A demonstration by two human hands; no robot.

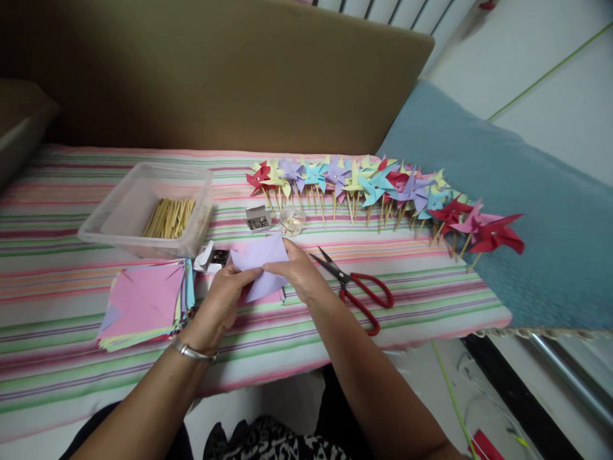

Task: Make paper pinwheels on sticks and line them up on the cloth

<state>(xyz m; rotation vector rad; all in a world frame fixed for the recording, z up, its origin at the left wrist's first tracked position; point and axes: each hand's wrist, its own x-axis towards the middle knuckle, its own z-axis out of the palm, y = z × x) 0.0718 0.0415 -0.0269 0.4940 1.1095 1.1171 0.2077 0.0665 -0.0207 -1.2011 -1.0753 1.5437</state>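
Observation:
Between my two hands is a square of lavender paper (pixel 261 251), held just above the table. My left hand (pixel 225 294) pinches its left part, thumb on top. My right hand (pixel 297 271) grips the right side, its thumb lying across the sheet close to the left thumb. Pink paper shows beneath, partly hidden by the sheet and my hands. Close to my left hand sits a small white box (pixel 205 257) with dark metal pieces inside. Scissors (pixel 342 276) with red handles lie part open to the right of my right hand.
A stack of coloured paper squares (pixel 143 300) lies left, below a clear plastic tub (pixel 110 243) of wooden sticks (pixel 170 217). Behind my hands stand a small box of fasteners (pixel 258 220) and a round clear container (pixel 292 222). Many paper pinwheels (pixel 376 185) line the back right. Cardboard (pixel 215 76) stands behind.

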